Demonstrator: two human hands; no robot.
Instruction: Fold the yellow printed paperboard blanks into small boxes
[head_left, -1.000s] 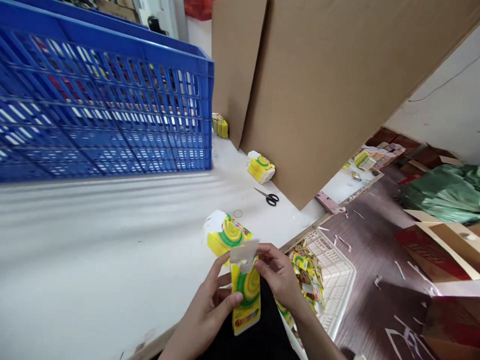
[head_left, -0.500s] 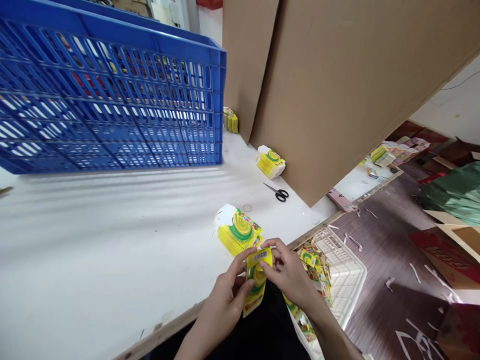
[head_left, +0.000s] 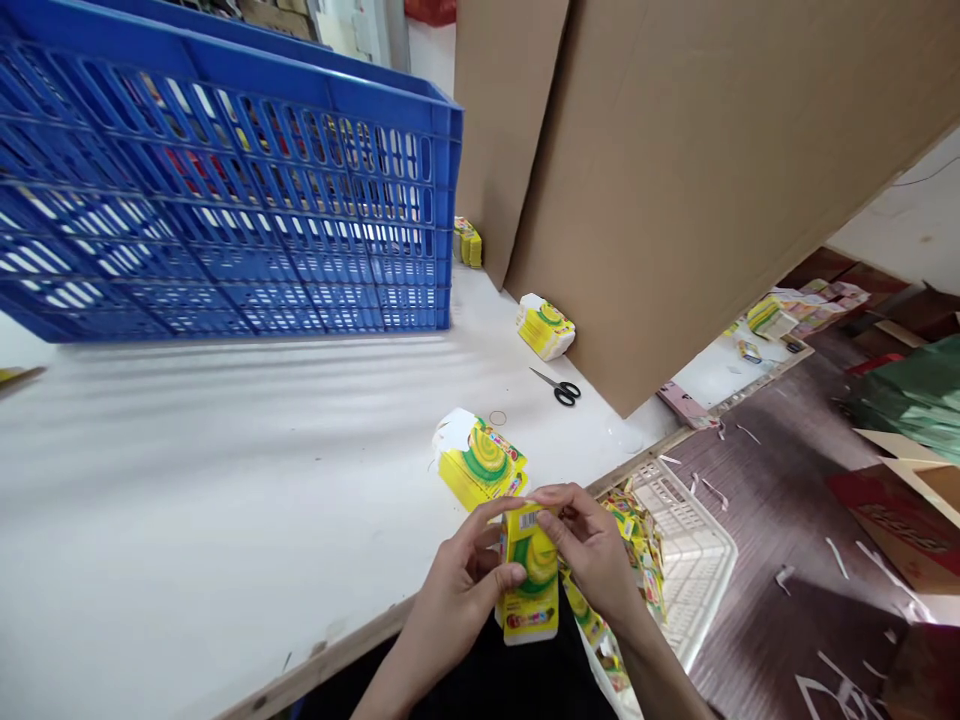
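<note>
Between my hands is a small yellow and green printed carton (head_left: 534,590) with a barcode near its upper end. My left hand (head_left: 465,580) grips its left side, the thumb lying across the front. At the upper right, my right hand (head_left: 589,535) pinches the barcode end with thumb and fingers. Just beyond them, on the white table (head_left: 225,500), lies a stack of flat yellow cartons (head_left: 484,462) with white flaps. Whether anything is inside the held carton is hidden.
Black-handled scissors (head_left: 559,387) and another carton stack (head_left: 546,326) lie near a tall cardboard sheet (head_left: 660,200). A blue crate (head_left: 300,210) stands at the back left. Right of my lap, a white basket (head_left: 701,570) holds many yellow cartons.
The carton has gone from flat and tilted to a more upright, box-like shape facing me. Both hands keep hold of it and have shifted slightly right in the view.
</note>
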